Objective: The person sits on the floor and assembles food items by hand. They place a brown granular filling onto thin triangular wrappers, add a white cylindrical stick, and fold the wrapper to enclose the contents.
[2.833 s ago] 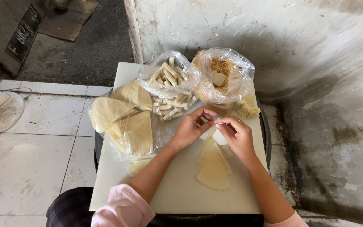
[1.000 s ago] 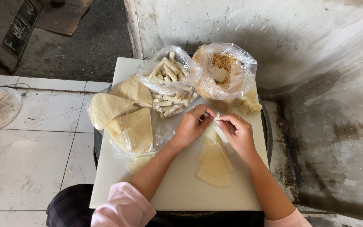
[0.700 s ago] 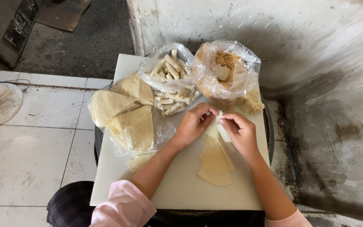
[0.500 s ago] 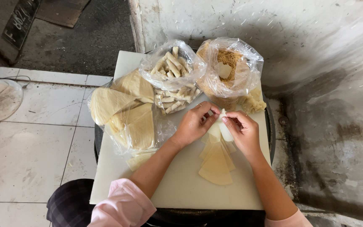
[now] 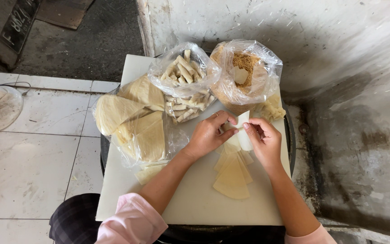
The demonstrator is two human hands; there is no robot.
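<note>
Both hands meet over the white board (image 5: 190,203), pinching one pale wrapper (image 5: 243,133) between them. The left hand (image 5: 211,134) closes its fingertips on the wrapper's left edge, thumb underneath, a ring on one finger; the right hand (image 5: 263,141) closes on the right edge, with the wrapper standing up between the two grips and folded partly round. Just below the grips, toward the person, a stack of wedge-shaped sheets (image 5: 232,174) lies flat on the board, its narrow end under the hands. To the left of the left hand sits a clear bag of folded pastry sheets (image 5: 134,122), touching the board's left part and hanging over its edge. Just beyond the left hand, a second bag holds finished rolls (image 5: 183,86), pale sticks piled loosely. Beyond the right hand, a third open bag holds brown crumbs (image 5: 245,63), with a pale lump (image 5: 271,108) lying beside it. The board rests on a round dark counter (image 5: 289,135) against a stained wall (image 5: 339,54).
</note>
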